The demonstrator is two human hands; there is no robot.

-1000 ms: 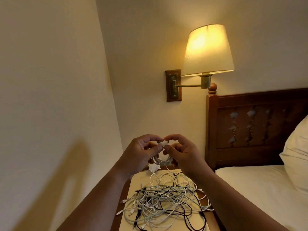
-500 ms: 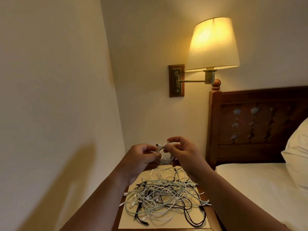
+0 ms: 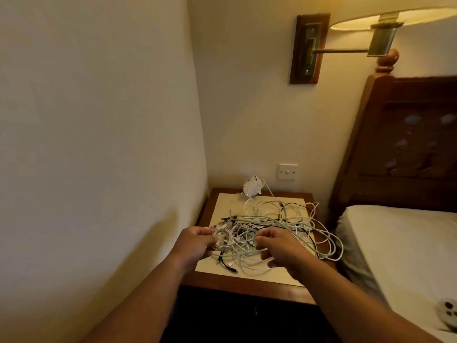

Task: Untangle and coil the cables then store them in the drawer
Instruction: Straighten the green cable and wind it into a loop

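A tangle of white, pale green and black cables (image 3: pixel 277 226) lies on a cream mat (image 3: pixel 222 266) on the wooden nightstand (image 3: pixel 247 288). My left hand (image 3: pixel 195 243) grips a small coil of white cable (image 3: pixel 221 241) at the left edge of the tangle. My right hand (image 3: pixel 282 248) hovers low over the near right part of the pile, fingers loosely curled with the tips by the strands and the thumb spread apart. I see nothing clearly held in it. The dark drawer front (image 3: pixel 247 318) below the tabletop is closed.
A white charger plug (image 3: pixel 252 187) lies at the back of the nightstand under a wall switch (image 3: pixel 287 172). Walls close in on the left and behind. The wall lamp (image 3: pixel 385 23) hangs overhead; the headboard (image 3: pixel 405 144) and bed (image 3: pixel 400 243) flank the right, with a remote (image 3: pixel 448 315) on it.
Both hands dropped from chest height down onto the tangle and moved apart. The coil stays in my left hand; my right hand let go of its end. The view tilted downward.
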